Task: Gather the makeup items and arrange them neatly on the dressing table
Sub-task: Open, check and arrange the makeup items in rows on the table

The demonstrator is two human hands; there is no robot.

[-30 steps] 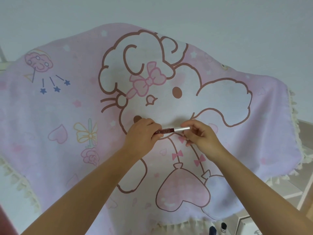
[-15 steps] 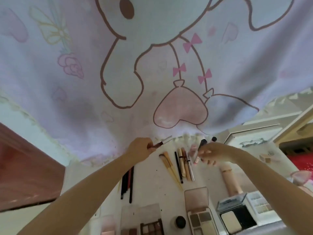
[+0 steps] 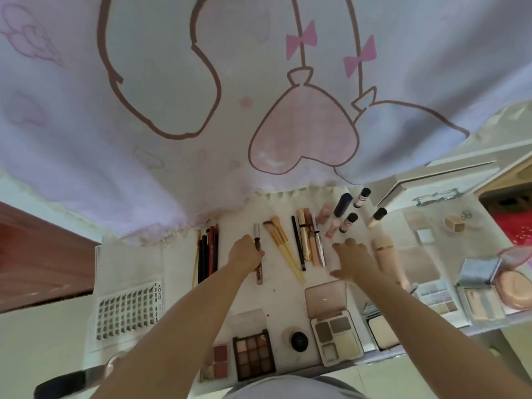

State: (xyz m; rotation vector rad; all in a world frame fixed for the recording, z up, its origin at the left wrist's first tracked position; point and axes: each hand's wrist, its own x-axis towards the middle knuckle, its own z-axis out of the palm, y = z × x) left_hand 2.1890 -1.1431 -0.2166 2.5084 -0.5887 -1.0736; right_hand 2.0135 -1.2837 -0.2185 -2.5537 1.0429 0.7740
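Curled around a slim lip gloss tube (image 3: 258,256), the left hand (image 3: 245,255) has a closed grip on its middle; the silver cap points away from the person and the dark reddish end lies toward them, low over the white table (image 3: 276,295) or touching it, I cannot tell which. The right hand (image 3: 353,259) holds nothing, its fingers spread and relaxed above the table.

Just right of the tube lie the tan-handled brushes (image 3: 283,249), fanned out, and then a row of long pens and tubes (image 3: 308,240) side by side, between the two hands. Left of the left hand is a bundle of black and red pencils (image 3: 207,251), parallel to each other. Beyond the right hand stand small bottles with black caps (image 3: 349,220) near the back of the table, and a beige cylinder (image 3: 384,251) lies just right of the hand.

Nearer to the person, open eyeshadow palettes (image 3: 253,352) and a beige compact (image 3: 335,335) with its lid up sit along the front edge. A sheet of false lashes (image 3: 128,312) is at the far left. A pink cartoon cloth (image 3: 172,96) hangs behind the table.
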